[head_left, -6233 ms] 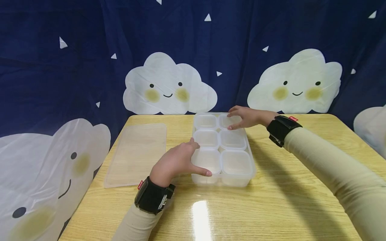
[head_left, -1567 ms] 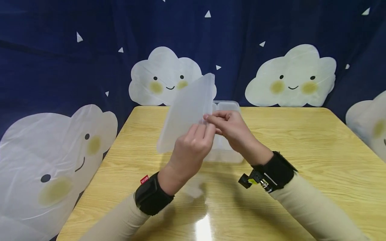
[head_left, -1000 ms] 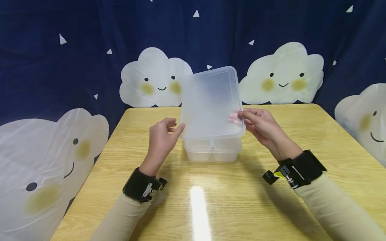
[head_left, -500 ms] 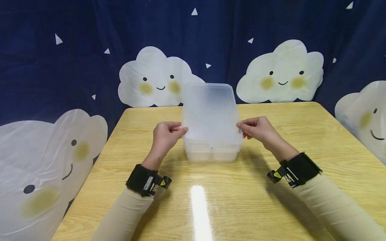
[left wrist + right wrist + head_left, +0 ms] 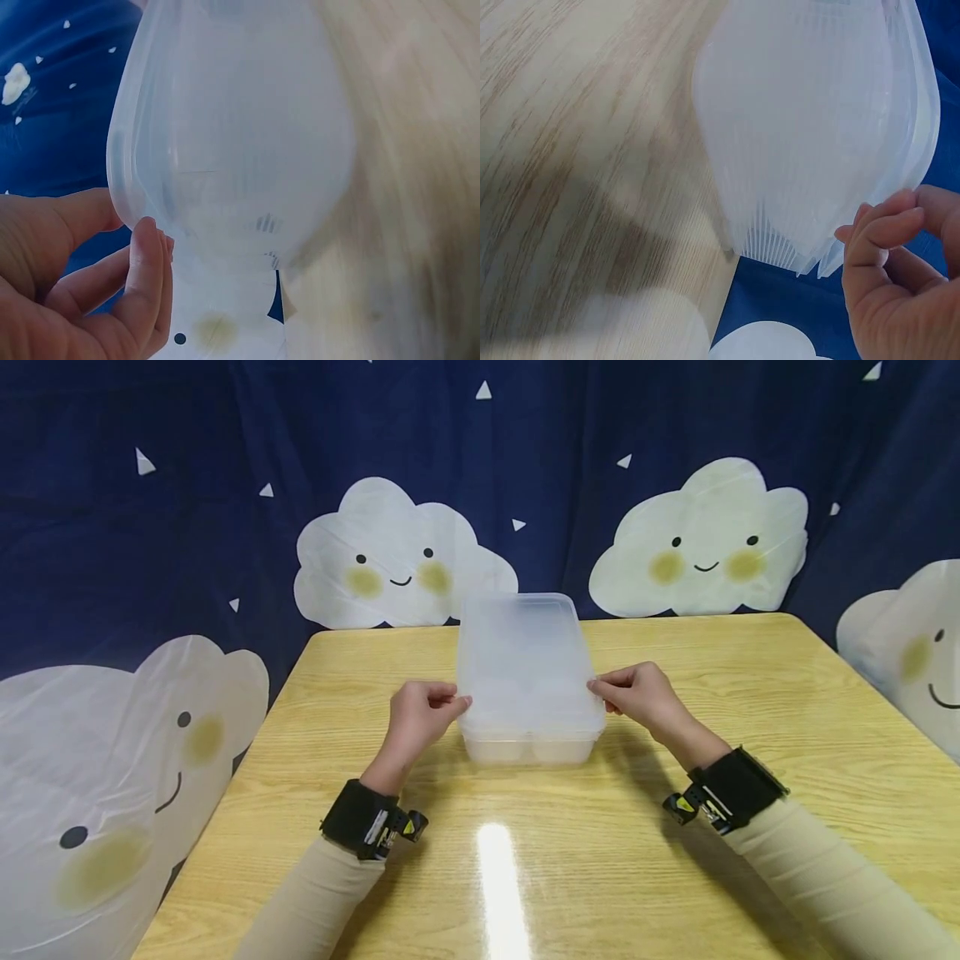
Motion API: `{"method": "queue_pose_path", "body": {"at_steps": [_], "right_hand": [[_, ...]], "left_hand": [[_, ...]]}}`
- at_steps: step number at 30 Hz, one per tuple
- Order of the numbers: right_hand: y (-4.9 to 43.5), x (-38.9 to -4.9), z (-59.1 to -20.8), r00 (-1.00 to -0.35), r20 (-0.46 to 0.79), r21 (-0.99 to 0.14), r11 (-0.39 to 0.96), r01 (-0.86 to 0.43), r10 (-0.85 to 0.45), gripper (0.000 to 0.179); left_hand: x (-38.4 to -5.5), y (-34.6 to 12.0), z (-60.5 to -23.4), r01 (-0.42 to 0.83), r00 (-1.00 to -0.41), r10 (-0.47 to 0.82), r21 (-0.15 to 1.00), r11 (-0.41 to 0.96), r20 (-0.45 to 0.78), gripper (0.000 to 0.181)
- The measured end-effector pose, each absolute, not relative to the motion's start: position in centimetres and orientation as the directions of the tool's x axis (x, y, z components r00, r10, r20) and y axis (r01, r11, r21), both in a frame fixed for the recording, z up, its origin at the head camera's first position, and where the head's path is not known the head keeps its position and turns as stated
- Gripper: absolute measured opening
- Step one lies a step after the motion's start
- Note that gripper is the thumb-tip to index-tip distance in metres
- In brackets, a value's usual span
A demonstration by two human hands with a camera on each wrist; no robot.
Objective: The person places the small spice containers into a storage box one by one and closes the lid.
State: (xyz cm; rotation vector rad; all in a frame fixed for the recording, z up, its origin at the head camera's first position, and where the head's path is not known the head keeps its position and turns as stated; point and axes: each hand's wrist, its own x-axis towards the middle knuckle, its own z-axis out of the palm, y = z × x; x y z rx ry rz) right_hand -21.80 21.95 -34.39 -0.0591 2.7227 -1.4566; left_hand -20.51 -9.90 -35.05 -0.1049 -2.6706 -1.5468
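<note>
A frosted clear plastic lid lies over a rectangular clear storage box in the middle of the table, its far end tipped up a little. My left hand pinches the lid's left edge between thumb and fingers. On the opposite edge, my right hand pinches it the same way. The small lidded compartments inside the box show only faintly through its front wall. In the left wrist view, thumb and finger meet at the lid's rim. The right wrist view shows fingers at the other rim.
A light wooden table carries the box, with a bright light reflection in front of it. A dark blue curtain with white smiling clouds hangs behind and to the left.
Earlier the lid lay flat on the table's left side. It was then lifted, turned in both hands and brought over the box; in the last second its far end has come down.
</note>
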Motion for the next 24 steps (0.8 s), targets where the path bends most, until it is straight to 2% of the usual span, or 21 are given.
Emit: {"method": "queue_pose_path", "body": {"at_steps": [17, 24], "right_hand": [[21.8, -21.3, -35.0, -0.999, 0.02, -0.84, 0.54, -0.043, -0.048, 0.037], [22.2, -21.1, -35.4, -0.996, 0.004, -0.859, 0.51, -0.048, -0.088, 0.041]], "left_hand": [[-20.4, -10.2, -36.1, 0.119, -0.992, 0.091, 0.839, 0.531, 0.082, 0.037], [-20.1, -10.4, -36.2, 0.062, -0.994, 0.113, 0.847, 0.527, 0.003, 0.047]]}}
